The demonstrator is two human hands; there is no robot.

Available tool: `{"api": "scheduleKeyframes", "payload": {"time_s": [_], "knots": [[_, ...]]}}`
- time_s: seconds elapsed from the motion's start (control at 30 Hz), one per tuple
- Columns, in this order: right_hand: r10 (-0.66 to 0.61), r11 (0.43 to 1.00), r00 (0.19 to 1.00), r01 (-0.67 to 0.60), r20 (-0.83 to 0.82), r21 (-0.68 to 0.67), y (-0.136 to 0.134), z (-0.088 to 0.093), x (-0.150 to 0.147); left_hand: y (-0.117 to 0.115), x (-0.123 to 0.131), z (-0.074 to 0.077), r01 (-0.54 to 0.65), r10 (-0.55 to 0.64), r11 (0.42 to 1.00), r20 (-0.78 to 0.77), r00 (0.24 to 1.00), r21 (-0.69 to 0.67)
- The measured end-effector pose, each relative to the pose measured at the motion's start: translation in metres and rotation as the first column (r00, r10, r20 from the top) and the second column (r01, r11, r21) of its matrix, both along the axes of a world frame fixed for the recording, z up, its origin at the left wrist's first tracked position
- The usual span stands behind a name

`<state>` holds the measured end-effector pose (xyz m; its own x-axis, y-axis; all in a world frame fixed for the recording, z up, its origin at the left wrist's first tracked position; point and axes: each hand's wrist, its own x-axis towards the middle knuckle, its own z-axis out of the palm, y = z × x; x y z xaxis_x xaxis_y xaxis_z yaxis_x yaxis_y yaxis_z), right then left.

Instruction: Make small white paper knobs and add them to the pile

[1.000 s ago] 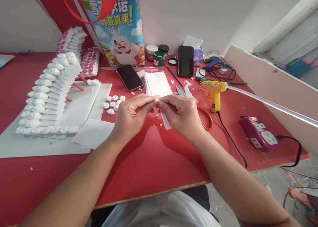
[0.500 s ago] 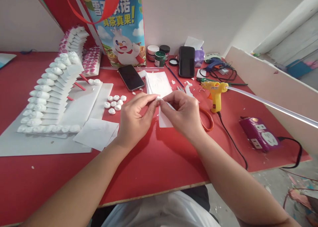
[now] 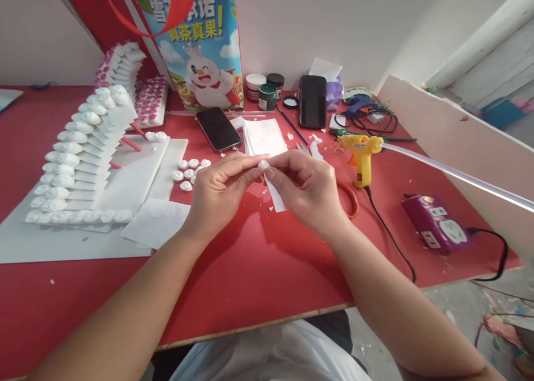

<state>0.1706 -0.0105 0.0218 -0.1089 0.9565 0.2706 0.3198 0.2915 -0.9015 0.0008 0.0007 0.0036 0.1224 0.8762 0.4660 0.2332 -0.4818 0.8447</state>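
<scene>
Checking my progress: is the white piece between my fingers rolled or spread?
Looks rolled up: the white piece shows small and rounded. Whether the strip below joins it, I can't tell.

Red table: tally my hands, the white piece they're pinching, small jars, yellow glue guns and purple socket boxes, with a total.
Hands: 2, left hand and right hand
Pinched white piece: 1
Small jars: 3, white-topped jar, green jar, black jar
Yellow glue gun: 1
Purple socket box: 1
Total: 8
</scene>
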Motion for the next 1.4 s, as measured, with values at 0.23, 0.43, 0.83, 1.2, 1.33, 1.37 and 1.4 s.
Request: {"api": "scheduleKeyframes", "payload": {"time_s": [0.23,0.43,0.83,1.2,1.33,1.37,1.4], "knots": [[-0.003,1.0,1.0,0.003,-0.018,-0.005,0.001,0.003,-0.001,-0.004,0.005,0.001,-0.104,0.138,0.973,-0.158,0.978,0.204],[0.027,0.826,0.888,-0.278,-0.459,-0.49,0.017,0.013,0.013,-0.002,0.0,0.005,-0.071,0.076,0.995,-0.073,0.994,0.072],[0.177,0.819,0.843,-0.412,-0.507,-0.399,0.017,0.011,0.014,-0.002,-0.001,0.002,-0.006,0.018,0.988,0.074,0.997,-0.156],[0.106,0.47,0.62,-0.72,-0.777,-0.51,0.026,0.012,0.027,0.004,-0.011,0.006,0.11,-0.083,0.981,0.167,0.982,-0.158],[0.142,0.358,0.458,-0.85,-0.877,-0.386,0.025,0.006,0.023,0.0,-0.01,0.013,0.13,-0.119,0.983,0.089,0.989,-0.13],[0.142,0.364,0.439,-0.857,-0.887,-0.366,0.024,0.005,0.023,-0.001,-0.009,0.014,0.13,-0.119,0.983,0.091,0.989,-0.133],[0.144,0.374,0.43,-0.858,-0.891,-0.353,0.024,0.004,0.023,-0.002,-0.009,0.014,0.13,-0.117,0.982,0.097,0.988,-0.138]]}}
